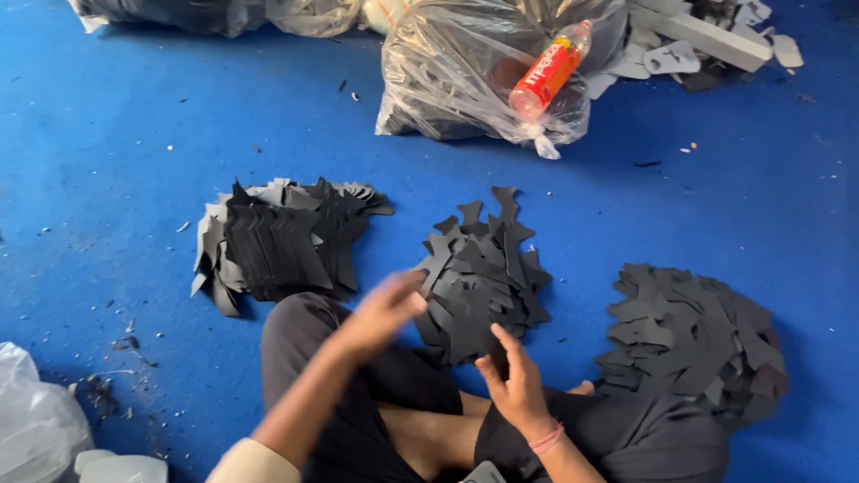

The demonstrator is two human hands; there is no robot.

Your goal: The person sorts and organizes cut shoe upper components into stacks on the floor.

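The person wears dark charcoal trousers [358, 394] and a cream sleeve cuff [252, 463] well back from the left fingers. A thin pink band [546, 439] circles the right wrist, just below the fingers.

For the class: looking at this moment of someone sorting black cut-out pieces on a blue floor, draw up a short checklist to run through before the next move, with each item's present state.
1. Left hand over middle pile: ok.
2. Left grip on a piece: cannot tell, blurred.
3. Right hand empty, fingers spread: ok.
4. Left stack apart from middle pile: ok.
5. Right pile apart from middle pile: ok.
6. Bottle resting on the plastic bag, away from the piles: ok.
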